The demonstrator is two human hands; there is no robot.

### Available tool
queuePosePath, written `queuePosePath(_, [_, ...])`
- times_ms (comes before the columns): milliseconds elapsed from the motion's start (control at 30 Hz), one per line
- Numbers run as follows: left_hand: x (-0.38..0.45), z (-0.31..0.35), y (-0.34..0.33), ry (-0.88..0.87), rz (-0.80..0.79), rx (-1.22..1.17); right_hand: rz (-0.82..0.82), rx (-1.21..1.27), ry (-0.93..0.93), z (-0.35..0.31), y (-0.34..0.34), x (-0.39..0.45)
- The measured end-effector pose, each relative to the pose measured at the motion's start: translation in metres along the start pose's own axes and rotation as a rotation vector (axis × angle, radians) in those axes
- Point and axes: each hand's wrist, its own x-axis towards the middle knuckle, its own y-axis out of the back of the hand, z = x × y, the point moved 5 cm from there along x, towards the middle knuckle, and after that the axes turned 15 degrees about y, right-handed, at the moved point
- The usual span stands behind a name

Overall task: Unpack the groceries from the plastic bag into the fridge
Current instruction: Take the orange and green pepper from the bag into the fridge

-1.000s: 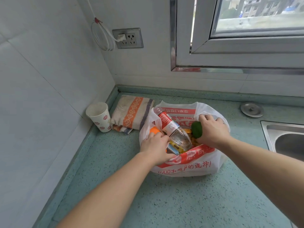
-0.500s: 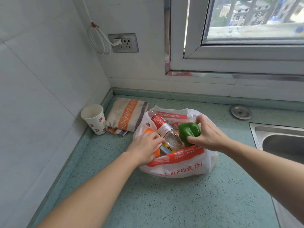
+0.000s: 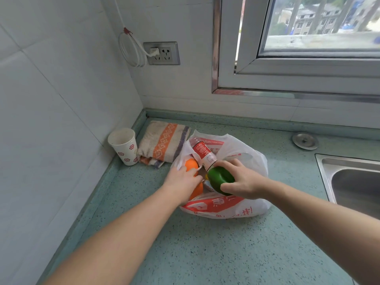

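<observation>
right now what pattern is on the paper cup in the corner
White with small red flower-like motifs on the paper cup, clearest in the head view.

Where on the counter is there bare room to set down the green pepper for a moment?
Bare countertop lies in front of the plastic bag, between the forearms, and between bag and sink. The back left corner is crowded: paper cup and folded towel sit against the bag. The right hand holds the green pepper.

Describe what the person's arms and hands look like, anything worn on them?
Both forearms are bare, with no sleeves in view. The left hand and right hand wear no gloves, and no watch, bracelet or ring shows on them.
</observation>
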Motion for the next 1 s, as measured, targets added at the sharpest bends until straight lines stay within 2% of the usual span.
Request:
queuePosePath(200, [0.003, 0.000, -0.010, 0.113, -0.048, 0.009, 0.042, -0.028, -0.019, -0.005, -0.011, 0.005])
queuePosePath(333, [0.003, 0.002, -0.012, 0.121, 0.017, -0.001, 0.158, -0.110, -0.029, -0.005, -0.017, 0.005])
queuePosePath(533, [-0.002, -0.011, -0.017, 0.131, 0.115, -0.140, 0.262, -0.046, -0.101, 0.003, -0.021, -0.001])
queuePosePath(767, [-0.011, -0.042, 0.006, 0.332, 0.111, -0.732, 0.384, 0.065, -0.137, -0.010, -0.004, -0.010])
queuePosePath(900, [-0.015, -0.052, 0.024, 0.321, 0.097, -1.124, 0.455, 0.127, -0.155, -0.027, 0.017, -0.016])
queuePosePath(1000, [-0.013, -0.055, 0.032, 0.306, 0.031, -1.471, 0.499, 0.232, -0.175, -0.038, 0.030, -0.026])
